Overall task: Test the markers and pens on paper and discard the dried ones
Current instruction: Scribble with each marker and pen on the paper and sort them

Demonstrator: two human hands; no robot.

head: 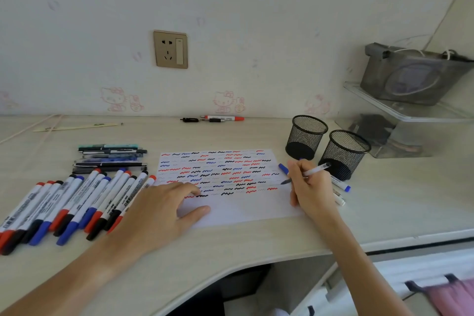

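The paper (230, 187) is a white flat sheet on the pale wood-grain desk (256, 246), and short wavy marks in red, blue and black cover most of it. The left hand (159, 215) lies flat on its lower left corner with the fingers spread and relaxed. The right hand (311, 187) grips a thin clear pen (316, 170), with the dark tip on the right edge of the paper; a blue cap (283, 168) shows just beside the fingers. Left of the paper lie white round markers (77, 202) with red, blue and black caps, in a row, and dark slim pens (110, 158) behind them. 2 black cups (306, 136) of wire mesh stand right of the paper. A red marker (223, 118) lies near the wall.
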